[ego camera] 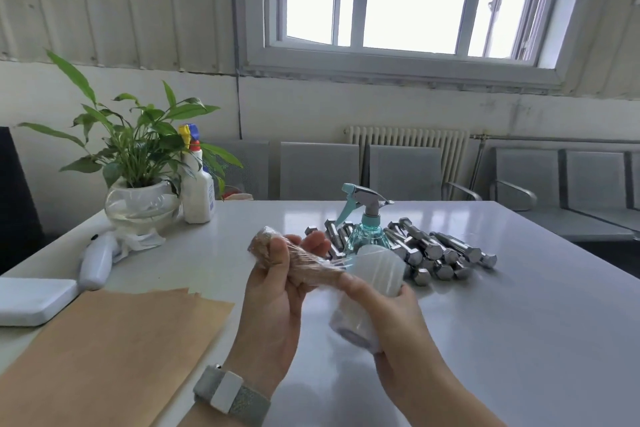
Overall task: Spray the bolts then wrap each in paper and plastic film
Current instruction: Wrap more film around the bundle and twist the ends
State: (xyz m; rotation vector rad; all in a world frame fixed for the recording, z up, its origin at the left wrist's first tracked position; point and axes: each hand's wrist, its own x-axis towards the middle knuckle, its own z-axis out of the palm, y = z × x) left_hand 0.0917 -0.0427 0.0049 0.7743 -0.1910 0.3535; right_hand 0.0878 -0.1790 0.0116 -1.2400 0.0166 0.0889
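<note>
My left hand [277, 291] grips a bolt wrapped in brown paper [268, 246], held above the table with clear film partly wound over it. My right hand [391, 315] holds a roll of plastic film [367, 291], and a stretched strip of film runs from the roll to the wrapped bolt. Behind the hands lies a pile of bare steel bolts [436, 253], with a teal spray bottle [367, 225] standing in front of it. Sheets of brown paper [114, 350] lie at the near left of the white table [519, 305].
A potted plant in a glass bowl [142, 204] and a white spray bottle [197, 191] stand at the far left. A white handheld device [95, 260] and a white flat box [31, 302] lie at the left edge. Metal chairs [405, 173] line the wall.
</note>
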